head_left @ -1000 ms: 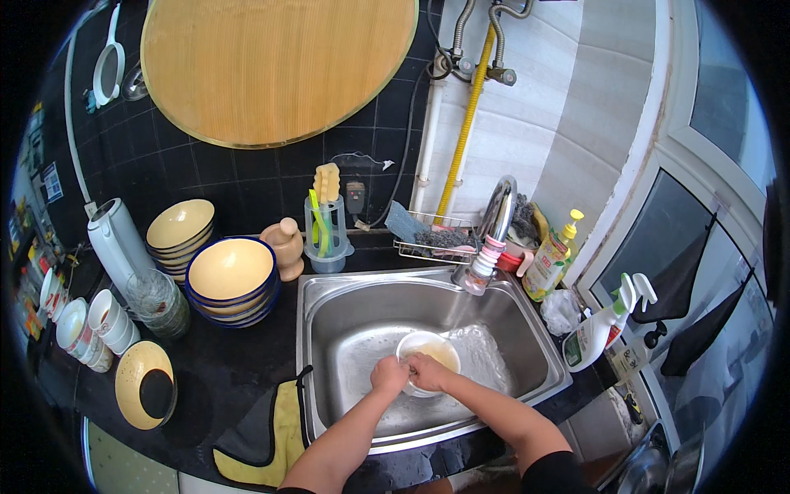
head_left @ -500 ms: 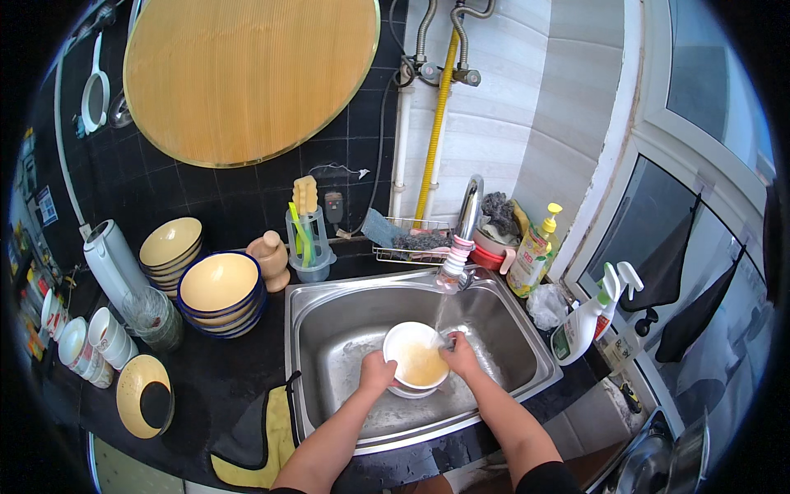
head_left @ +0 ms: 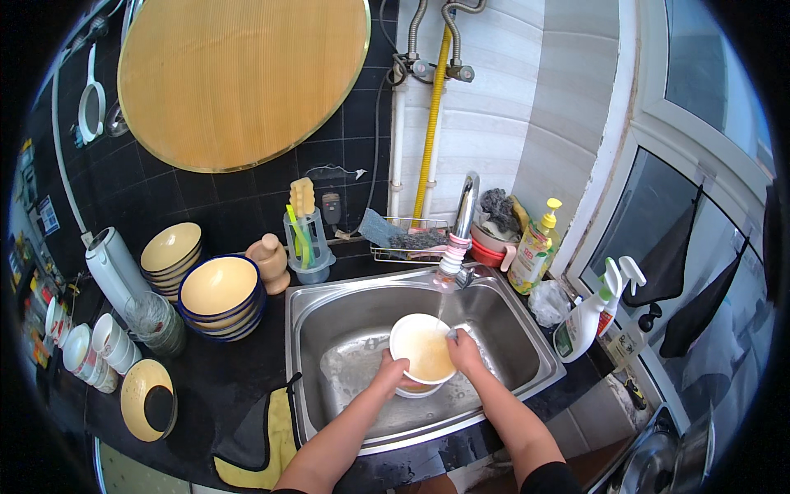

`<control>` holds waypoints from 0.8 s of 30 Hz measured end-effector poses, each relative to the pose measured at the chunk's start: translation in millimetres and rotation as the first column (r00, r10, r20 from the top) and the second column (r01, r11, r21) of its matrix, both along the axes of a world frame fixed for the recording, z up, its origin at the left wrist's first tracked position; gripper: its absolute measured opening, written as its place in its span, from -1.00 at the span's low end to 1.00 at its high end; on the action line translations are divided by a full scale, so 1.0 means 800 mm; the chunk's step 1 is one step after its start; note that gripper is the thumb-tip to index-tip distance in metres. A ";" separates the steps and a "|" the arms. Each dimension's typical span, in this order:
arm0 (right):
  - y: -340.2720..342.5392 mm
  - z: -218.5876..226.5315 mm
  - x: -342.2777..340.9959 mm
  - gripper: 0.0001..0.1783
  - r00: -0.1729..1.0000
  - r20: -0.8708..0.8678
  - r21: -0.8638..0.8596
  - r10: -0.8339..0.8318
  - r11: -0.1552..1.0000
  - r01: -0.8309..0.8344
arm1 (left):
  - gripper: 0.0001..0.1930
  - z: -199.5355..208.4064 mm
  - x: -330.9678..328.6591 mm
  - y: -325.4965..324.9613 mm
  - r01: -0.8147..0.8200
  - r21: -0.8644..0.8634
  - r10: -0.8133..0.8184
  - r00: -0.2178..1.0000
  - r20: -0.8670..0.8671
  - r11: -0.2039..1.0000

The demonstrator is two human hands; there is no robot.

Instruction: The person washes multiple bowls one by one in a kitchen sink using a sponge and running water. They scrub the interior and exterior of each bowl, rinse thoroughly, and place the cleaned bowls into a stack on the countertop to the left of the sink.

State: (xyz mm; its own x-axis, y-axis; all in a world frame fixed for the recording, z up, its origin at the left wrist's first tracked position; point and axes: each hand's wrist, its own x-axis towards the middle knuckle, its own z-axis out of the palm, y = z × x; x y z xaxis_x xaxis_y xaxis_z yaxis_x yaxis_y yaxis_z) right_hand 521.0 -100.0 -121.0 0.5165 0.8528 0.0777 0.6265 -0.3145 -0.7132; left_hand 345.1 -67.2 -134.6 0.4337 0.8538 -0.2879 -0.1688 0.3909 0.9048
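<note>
Head view: rinsing seems midway; left hand (head_left: 392, 370) grips a round white bowl (head_left: 397, 336), right hand (head_left: 465, 351) at opposite rim, grip unclear. Cloudy pale liquid (head_left: 428, 356) not yet emptied.

Left hand (head_left: 389, 373), right hand (head_left: 466, 352) now apart (earlier together), flanking bowl (head_left: 403, 328).

2 hands (head_left: 390, 372) | 1 sink (head_left: 350, 317) | 1 faucet (head_left: 467, 206) | 2 spray bottles (head_left: 578, 331)

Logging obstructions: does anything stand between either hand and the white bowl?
Nothing visible separates the left hand from the white bowl. By the right hand, a small greyish item shows at the rim; whether it sits between them, I cannot tell.
</note>
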 end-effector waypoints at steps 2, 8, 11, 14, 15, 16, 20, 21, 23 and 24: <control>0.006 -0.014 0.004 -0.67 0.971 0.211 0.088 0.108 0.988 -0.129 | -0.39 0.000 -0.001 0.000 0.092 -0.087 -0.086 0.994 0.072 0.992; 0.041 -0.014 -0.021 -0.48 0.697 0.615 0.214 0.368 0.773 -0.597 | -0.34 -0.012 0.008 -0.006 0.327 -0.168 -0.287 0.931 0.227 0.930; 0.023 0.025 -0.076 -0.40 0.635 0.454 0.164 0.626 0.641 -0.750 | -0.35 -0.023 0.003 0.005 0.326 -0.167 -0.256 0.906 0.338 0.931; 0.024 0.006 -0.073 -0.53 0.666 0.165 0.139 0.728 0.651 -0.746 | -0.36 -0.015 0.001 0.005 0.190 -0.129 -0.140 0.936 0.324 0.973; 0.016 0.011 -0.068 -0.56 0.676 -0.005 0.006 0.736 0.676 -0.736 | -0.36 -0.014 -0.003 0.006 0.136 -0.117 -0.092 0.943 0.321 0.984; 0.010 0.015 -0.061 -0.59 0.686 -0.171 -0.130 0.707 0.674 -0.727 | -0.37 -0.014 -0.005 0.009 0.085 -0.117 -0.051 0.960 0.274 0.989; -0.006 0.009 -0.031 -0.69 0.664 0.093 -0.292 0.742 0.658 -0.694 | -0.43 -0.014 -0.008 0.015 -0.059 -0.154 0.093 0.970 0.223 0.986; -0.005 0.011 -0.029 -0.67 0.620 0.262 -0.316 0.740 0.673 -0.669 | -0.45 -0.012 -0.010 0.015 -0.085 -0.172 0.126 0.963 0.240 0.981; 0.001 0.015 -0.025 -0.63 0.466 0.566 -0.347 0.680 0.709 -0.614 | -0.45 -0.023 -0.012 0.016 -0.002 -0.184 0.058 0.952 0.302 0.983; 0.011 0.014 -0.026 -0.61 0.428 0.596 -0.446 0.679 0.723 -0.527 | -0.46 -0.024 -0.009 0.014 0.019 -0.186 0.040 0.951 0.307 0.982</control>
State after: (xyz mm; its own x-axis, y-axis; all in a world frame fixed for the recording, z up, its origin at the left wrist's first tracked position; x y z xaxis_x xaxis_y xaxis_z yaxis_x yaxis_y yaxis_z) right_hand 500.3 -90.9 -109.8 -0.2858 0.9581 -0.0200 0.9574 0.2864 0.0375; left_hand 337.6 -55.8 -153.9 0.5175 0.8035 -0.2943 -0.4332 0.5426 0.7197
